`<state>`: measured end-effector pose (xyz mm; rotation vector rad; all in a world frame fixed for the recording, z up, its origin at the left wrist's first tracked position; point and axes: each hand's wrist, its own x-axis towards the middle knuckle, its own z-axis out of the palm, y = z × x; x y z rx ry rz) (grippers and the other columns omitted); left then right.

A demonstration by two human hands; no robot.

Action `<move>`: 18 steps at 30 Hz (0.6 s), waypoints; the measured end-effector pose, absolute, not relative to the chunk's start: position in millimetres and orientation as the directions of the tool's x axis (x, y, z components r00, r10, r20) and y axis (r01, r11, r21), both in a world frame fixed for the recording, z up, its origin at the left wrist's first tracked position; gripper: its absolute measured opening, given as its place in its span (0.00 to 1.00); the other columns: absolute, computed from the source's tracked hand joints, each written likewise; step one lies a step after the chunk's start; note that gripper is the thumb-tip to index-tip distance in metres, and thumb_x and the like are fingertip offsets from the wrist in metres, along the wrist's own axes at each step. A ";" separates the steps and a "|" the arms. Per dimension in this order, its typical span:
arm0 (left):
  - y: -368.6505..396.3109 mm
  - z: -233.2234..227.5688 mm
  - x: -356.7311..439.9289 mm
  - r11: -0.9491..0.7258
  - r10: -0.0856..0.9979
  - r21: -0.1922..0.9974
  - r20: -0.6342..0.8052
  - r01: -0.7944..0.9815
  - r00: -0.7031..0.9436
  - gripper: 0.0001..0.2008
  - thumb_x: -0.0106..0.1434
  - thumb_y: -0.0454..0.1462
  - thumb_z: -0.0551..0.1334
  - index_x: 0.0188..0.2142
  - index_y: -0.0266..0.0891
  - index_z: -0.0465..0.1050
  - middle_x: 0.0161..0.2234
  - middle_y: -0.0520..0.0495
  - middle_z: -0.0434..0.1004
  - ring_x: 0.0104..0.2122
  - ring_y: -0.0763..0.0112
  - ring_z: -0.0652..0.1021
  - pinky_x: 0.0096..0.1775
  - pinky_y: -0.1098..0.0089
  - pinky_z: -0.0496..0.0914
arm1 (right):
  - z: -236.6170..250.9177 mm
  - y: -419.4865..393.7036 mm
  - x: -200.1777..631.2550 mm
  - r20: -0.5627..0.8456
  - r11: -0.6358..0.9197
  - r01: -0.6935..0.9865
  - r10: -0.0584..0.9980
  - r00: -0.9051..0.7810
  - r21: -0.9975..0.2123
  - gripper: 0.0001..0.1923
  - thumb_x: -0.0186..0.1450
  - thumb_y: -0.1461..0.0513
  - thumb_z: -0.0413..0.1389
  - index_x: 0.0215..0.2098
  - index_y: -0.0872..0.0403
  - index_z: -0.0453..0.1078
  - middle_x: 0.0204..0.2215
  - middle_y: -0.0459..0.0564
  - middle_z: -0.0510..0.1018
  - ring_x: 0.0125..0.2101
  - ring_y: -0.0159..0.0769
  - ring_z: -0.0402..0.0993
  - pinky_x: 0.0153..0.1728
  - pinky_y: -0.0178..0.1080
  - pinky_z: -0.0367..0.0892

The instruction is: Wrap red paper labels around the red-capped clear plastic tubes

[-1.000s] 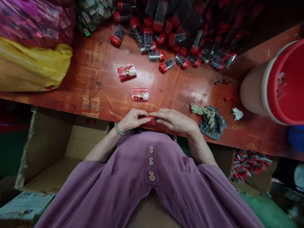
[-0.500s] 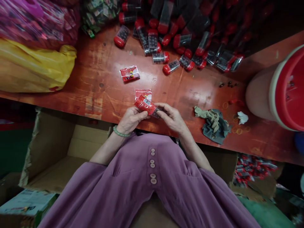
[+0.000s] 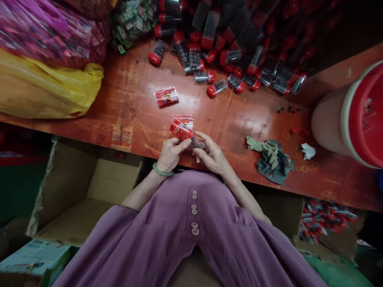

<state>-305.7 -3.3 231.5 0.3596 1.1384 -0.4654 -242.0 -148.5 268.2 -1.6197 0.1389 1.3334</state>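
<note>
A clear container of dark balls (image 3: 197,144), partly covered by a red printed wrapper (image 3: 180,129), is held low over the table's near edge. My left hand (image 3: 171,153), with a green bead bracelet at the wrist, grips it from the left, thumb on top. On the other side, my right hand (image 3: 211,153) has its thumb and fingers around the clear end; fingertip contact is partly hidden. Just beyond, more red printed wrappers (image 3: 188,117) lie partly behind the held one. Farther off is a flat stack of red wrappers (image 3: 166,97).
Many red-capped clear containers (image 3: 217,88) are heaped at the back. Plastic bags (image 3: 50,89) fill the left. A cloth (image 3: 273,161), rubber bands and white scrap (image 3: 307,151) lie right, near a red-rimmed bucket (image 3: 332,113). Cardboard boxes (image 3: 110,179) sit below the table edge.
More of the clear container shows below the wrapper. My right hand's fingers have spread wider around its end. The whole view has shifted slightly.
</note>
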 end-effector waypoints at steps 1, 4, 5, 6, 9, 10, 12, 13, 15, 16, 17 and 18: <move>-2.3 231.5 -305.5 0.855 -0.179 0.030 -0.920 0.517 0.349 0.19 0.45 0.47 0.78 0.29 0.35 0.81 0.28 0.47 0.82 0.27 0.72 0.78 0.33 0.70 0.73 | 267.1 -147.5 -242.1 -0.791 -0.490 -0.632 0.480 0.380 -0.601 0.27 0.72 0.57 0.53 0.67 0.49 0.55 0.30 0.43 0.73 0.22 0.27 0.69 0.28 0.34 0.72; 0.1 232.2 -304.7 0.899 -0.134 0.041 -0.922 0.436 0.363 0.21 0.46 0.49 0.77 0.31 0.36 0.80 0.30 0.46 0.82 0.30 0.69 0.80 0.36 0.68 0.74 | 263.8 -145.2 -241.0 -0.790 -0.464 -0.666 0.516 0.333 -0.584 0.25 0.71 0.58 0.53 0.65 0.49 0.56 0.31 0.43 0.73 0.23 0.26 0.69 0.28 0.33 0.71; 0.1 232.9 -304.4 0.914 -0.107 0.050 -0.928 0.402 0.358 0.20 0.46 0.49 0.77 0.32 0.37 0.80 0.30 0.47 0.82 0.31 0.69 0.80 0.38 0.68 0.74 | 262.6 -144.9 -241.0 -0.787 -0.452 -0.679 0.528 0.318 -0.578 0.24 0.71 0.58 0.53 0.64 0.50 0.57 0.31 0.43 0.73 0.23 0.25 0.68 0.28 0.33 0.71; -0.4 234.0 -304.3 0.925 -0.085 0.055 -0.934 0.376 0.346 0.20 0.46 0.48 0.78 0.32 0.37 0.80 0.31 0.47 0.82 0.32 0.69 0.80 0.38 0.68 0.74 | 261.3 -144.7 -241.5 -0.782 -0.434 -0.693 0.540 0.312 -0.576 0.23 0.71 0.57 0.54 0.63 0.50 0.58 0.31 0.42 0.73 0.22 0.25 0.68 0.28 0.33 0.70; -3.4 237.8 -305.1 0.937 -0.086 0.029 -0.947 0.349 0.309 0.19 0.45 0.46 0.78 0.32 0.37 0.80 0.30 0.49 0.81 0.30 0.72 0.79 0.37 0.70 0.74 | 256.8 -144.5 -245.9 -0.762 -0.362 -0.733 0.563 0.320 -0.576 0.21 0.69 0.56 0.56 0.58 0.50 0.60 0.28 0.40 0.72 0.21 0.24 0.68 0.25 0.31 0.68; -4.2 238.9 -305.8 0.936 -0.102 0.013 -0.947 0.351 0.305 0.19 0.46 0.46 0.78 0.32 0.36 0.79 0.30 0.49 0.80 0.29 0.72 0.78 0.36 0.69 0.74 | 255.2 -144.1 -248.3 -0.758 -0.348 -0.740 0.566 0.324 -0.576 0.21 0.69 0.55 0.57 0.57 0.50 0.61 0.27 0.39 0.71 0.20 0.24 0.68 0.24 0.30 0.68; -4.3 240.9 -307.6 0.934 -0.123 -0.007 -0.945 0.358 0.303 0.19 0.48 0.47 0.77 0.31 0.36 0.78 0.29 0.50 0.80 0.29 0.71 0.78 0.38 0.68 0.75 | 252.0 -142.3 -253.8 -0.751 -0.352 -0.720 0.561 0.349 -0.598 0.20 0.68 0.53 0.58 0.54 0.50 0.62 0.28 0.39 0.72 0.19 0.24 0.67 0.22 0.30 0.67; -3.6 241.6 -308.5 0.933 -0.124 -0.007 -0.945 0.360 0.303 0.19 0.49 0.48 0.77 0.32 0.36 0.78 0.29 0.49 0.80 0.30 0.70 0.79 0.39 0.67 0.76 | 250.4 -140.9 -257.0 -0.741 -0.371 -0.685 0.556 0.377 -0.627 0.20 0.67 0.52 0.59 0.53 0.50 0.63 0.31 0.41 0.74 0.20 0.24 0.67 0.23 0.31 0.68; -0.9 242.9 -309.9 0.932 -0.105 0.013 -0.947 0.361 0.304 0.21 0.48 0.49 0.76 0.34 0.37 0.79 0.32 0.47 0.81 0.35 0.66 0.81 0.43 0.65 0.76 | 247.6 -136.9 -263.5 -0.704 -0.435 -0.564 0.546 0.455 -0.702 0.21 0.66 0.50 0.60 0.52 0.50 0.65 0.39 0.47 0.77 0.25 0.27 0.72 0.29 0.34 0.72; 0.9 243.4 -310.4 0.931 -0.091 0.027 -0.948 0.363 0.305 0.22 0.48 0.50 0.76 0.35 0.37 0.79 0.33 0.46 0.82 0.39 0.64 0.81 0.44 0.64 0.76 | 246.6 -134.6 -266.7 -0.684 -0.468 -0.501 0.537 0.494 -0.728 0.21 0.66 0.49 0.60 0.52 0.50 0.65 0.42 0.50 0.77 0.29 0.30 0.74 0.33 0.37 0.73; 3.0 244.0 -310.9 0.929 -0.080 0.041 -0.948 0.368 0.308 0.23 0.48 0.51 0.76 0.36 0.37 0.79 0.35 0.45 0.82 0.41 0.62 0.81 0.44 0.63 0.76 | 245.9 -132.2 -269.6 -0.674 -0.489 -0.464 0.525 0.520 -0.739 0.22 0.65 0.48 0.60 0.52 0.50 0.65 0.44 0.51 0.77 0.32 0.32 0.75 0.35 0.39 0.74; 5.0 244.5 -311.4 0.926 -0.076 0.050 -0.946 0.373 0.316 0.23 0.48 0.52 0.76 0.36 0.37 0.79 0.35 0.44 0.83 0.43 0.61 0.81 0.44 0.63 0.76 | 245.6 -129.6 -272.1 -0.679 -0.490 -0.470 0.510 0.528 -0.734 0.22 0.66 0.48 0.59 0.52 0.50 0.65 0.43 0.52 0.77 0.33 0.33 0.76 0.36 0.39 0.74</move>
